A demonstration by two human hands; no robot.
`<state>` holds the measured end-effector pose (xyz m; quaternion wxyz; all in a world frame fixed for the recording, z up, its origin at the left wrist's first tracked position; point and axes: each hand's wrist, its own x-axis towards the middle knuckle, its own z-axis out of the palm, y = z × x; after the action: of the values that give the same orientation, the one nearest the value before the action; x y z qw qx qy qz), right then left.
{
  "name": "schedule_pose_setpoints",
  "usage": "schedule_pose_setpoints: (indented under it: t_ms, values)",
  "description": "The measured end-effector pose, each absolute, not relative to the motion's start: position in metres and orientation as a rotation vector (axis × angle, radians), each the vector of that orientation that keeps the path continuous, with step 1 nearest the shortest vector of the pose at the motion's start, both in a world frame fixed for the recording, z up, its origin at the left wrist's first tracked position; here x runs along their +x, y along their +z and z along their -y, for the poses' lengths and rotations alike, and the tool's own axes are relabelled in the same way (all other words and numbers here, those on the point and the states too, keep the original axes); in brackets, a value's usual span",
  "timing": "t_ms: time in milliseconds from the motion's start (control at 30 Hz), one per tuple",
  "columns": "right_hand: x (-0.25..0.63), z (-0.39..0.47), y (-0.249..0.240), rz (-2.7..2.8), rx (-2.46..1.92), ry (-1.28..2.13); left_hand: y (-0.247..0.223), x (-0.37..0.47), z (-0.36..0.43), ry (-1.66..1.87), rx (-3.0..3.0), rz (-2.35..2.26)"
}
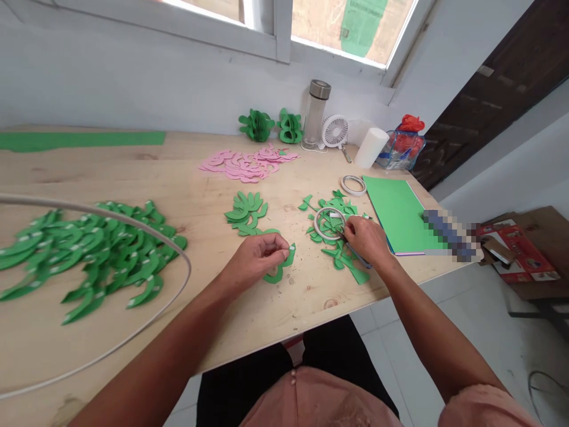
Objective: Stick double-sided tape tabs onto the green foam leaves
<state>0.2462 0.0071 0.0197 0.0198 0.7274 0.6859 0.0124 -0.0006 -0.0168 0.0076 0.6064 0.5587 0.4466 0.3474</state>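
Note:
My left hand (262,261) is closed in a pinch on a curved green paper piece (274,276), which has a small white patch near its tip. To the right, my right hand (367,237) is closed beside a white tape roll (316,224) that lies over small green scraps (340,255). A dark, thin object shows partly under my right fingers; most of it is hidden. Just beyond my left hand, several petal-like green cutouts (244,210) lie together on the wooden table (284,320).
At the left, a big pile of green strips (120,255) lies behind a pale cable (188,273). Pink cutouts (249,165), a second tape roll (354,185), green sheets (395,207), a glass bottle (315,115), a small fan (334,131) and a wire basket (400,149) stand or lie farther back.

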Motion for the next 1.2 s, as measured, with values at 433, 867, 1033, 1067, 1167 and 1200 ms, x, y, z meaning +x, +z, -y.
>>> schedule_pose_setpoints:
  t_ms: [433,867,1033,1067,1167,1200]
  values:
    - [0.252,-0.007,0.011,-2.305,2.290,0.035,0.007,0.000,0.017,0.815,1.300,-1.035]
    - [0.245,-0.008,0.013,-2.177,2.290,0.107,0.007,-0.002,0.017,0.799,1.290,-1.035]
    - [0.246,-0.007,0.012,-2.133,2.330,0.060,0.006,-0.002,0.016,0.817,1.286,-1.027]
    - [0.247,-0.007,0.011,-2.127,2.342,0.051,0.006,-0.002,0.016,0.819,1.284,-1.027]
    - [0.249,-0.007,0.009,-2.134,2.370,0.046,0.006,-0.001,0.016,0.824,1.285,-1.032]
    - [0.250,-0.006,0.008,-2.142,2.377,0.048,0.006,-0.001,0.016,0.824,1.286,-1.034]
